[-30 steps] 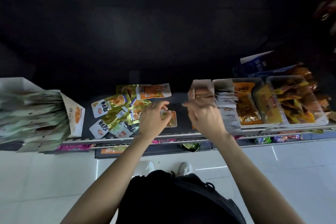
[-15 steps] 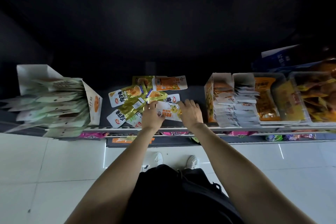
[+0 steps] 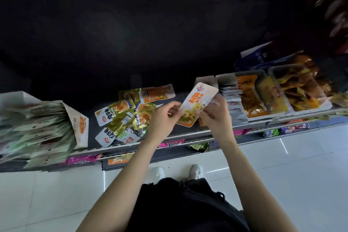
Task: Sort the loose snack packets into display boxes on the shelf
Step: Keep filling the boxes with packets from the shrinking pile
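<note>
A white-and-orange snack packet (image 3: 195, 106) is held above the shelf (image 3: 169, 135), pinched at its near edges by the left hand (image 3: 163, 118) and right hand (image 3: 216, 117). It is judged light, limp and slick, best gripped by its flat sealed edges. More loose packets (image 3: 124, 118) lie left of it; the display boxes (image 3: 226, 100) stand right.

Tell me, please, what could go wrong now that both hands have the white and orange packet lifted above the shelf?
The white and orange packet is pinched only at its edges by the left hand and right hand, so it might slip. The loose packets lie close to the shelf edge; a forearm could perhaps knock some off.
</note>
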Motion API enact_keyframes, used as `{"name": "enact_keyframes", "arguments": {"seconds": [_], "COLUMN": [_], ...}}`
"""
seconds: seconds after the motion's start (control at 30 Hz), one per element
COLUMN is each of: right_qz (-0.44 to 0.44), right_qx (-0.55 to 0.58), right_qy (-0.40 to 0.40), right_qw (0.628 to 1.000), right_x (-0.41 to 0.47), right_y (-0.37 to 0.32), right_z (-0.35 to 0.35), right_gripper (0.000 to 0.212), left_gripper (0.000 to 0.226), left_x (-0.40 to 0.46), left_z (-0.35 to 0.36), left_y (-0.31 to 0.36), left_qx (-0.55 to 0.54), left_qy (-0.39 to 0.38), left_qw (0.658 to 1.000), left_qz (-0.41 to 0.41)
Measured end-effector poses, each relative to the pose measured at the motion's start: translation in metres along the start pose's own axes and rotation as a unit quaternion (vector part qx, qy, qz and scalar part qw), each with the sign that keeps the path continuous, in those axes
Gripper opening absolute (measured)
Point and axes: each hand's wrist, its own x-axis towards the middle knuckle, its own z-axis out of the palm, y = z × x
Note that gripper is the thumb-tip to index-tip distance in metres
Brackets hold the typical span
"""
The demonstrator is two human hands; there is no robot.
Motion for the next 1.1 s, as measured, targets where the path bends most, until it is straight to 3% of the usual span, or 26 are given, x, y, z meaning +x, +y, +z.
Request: {"name": "enact_keyframes", "arguments": {"seconds": [0.07,0.1,0.17,0.23,0.3,0.4,0.5,0.57,0.67,0.77,0.9,1.0,1.1], "right_qz": [-0.091,-0.147,-0.25,-0.31,-0.316,-0.289,-0.237,-0.245,-0.272,-0.289,-0.341,-0.3,-0.279], "right_qx": [-0.128,-0.203,-0.323,-0.364,-0.345,-0.3,-0.271,-0.265,-0.271,-0.264,-0.372,-0.473,-0.556], "right_qy": [0.07,0.103,0.126,0.12,0.132,0.185,0.187,0.173,0.16,0.141,0.108,0.053,0.036], "right_qw": [0.985,0.963,0.904,0.87,0.874,0.89,0.914,0.917,0.909,0.909,0.856,0.827,0.782], "right_x": [0.007,0.012,0.023,0.033,0.036,0.033,0.029,0.028,0.028,0.033,0.053,0.072,0.085], "right_y": [-0.017,-0.027,-0.042,-0.044,-0.038,-0.029,-0.011,-0.002,0.004,0.007,0.021,0.038,0.042], "right_z": [-0.029,-0.043,-0.071,-0.09,-0.104,-0.121,-0.131,-0.133,-0.128,-0.117,-0.088,-0.063,-0.043], "right_gripper": [0.068,0.064,0.036,0.015,0.005,0.008,0.008,0.008,0.012,0.019,0.027,0.042,0.025], "left_gripper": [0.02,0.02,0.017,0.016,0.026,0.053,0.07,0.062,0.028,0.024,0.025,0.026,0.026], "left_x": [0.017,0.026,0.047,0.063,0.071,0.07,0.07,0.075,0.089,0.106,0.128,0.135,0.135], "left_z": [0.005,0.009,0.019,0.033,0.048,0.064,0.073,0.075,0.072,0.067,0.063,0.06,0.06], "left_y": [0.016,0.024,0.038,0.045,0.044,0.034,0.019,0.016,0.021,0.023,0.024,0.023,0.018], "left_qx": [0.061,0.072,0.075,0.073,0.074,0.111,0.239,0.295,0.285,0.295,0.264,0.252,0.26], "left_qy": [0.004,0.006,0.025,0.05,0.06,0.015,-0.062,-0.069,-0.021,0.029,0.02,0.01,0.013], "left_qw": [0.994,0.989,0.98,0.975,0.979,0.988,0.964,0.947,0.949,0.944,0.954,0.958,0.953], "left_qz": [0.095,0.13,0.181,0.201,0.179,0.107,0.098,0.104,0.133,0.145,0.144,0.138,0.153]}}
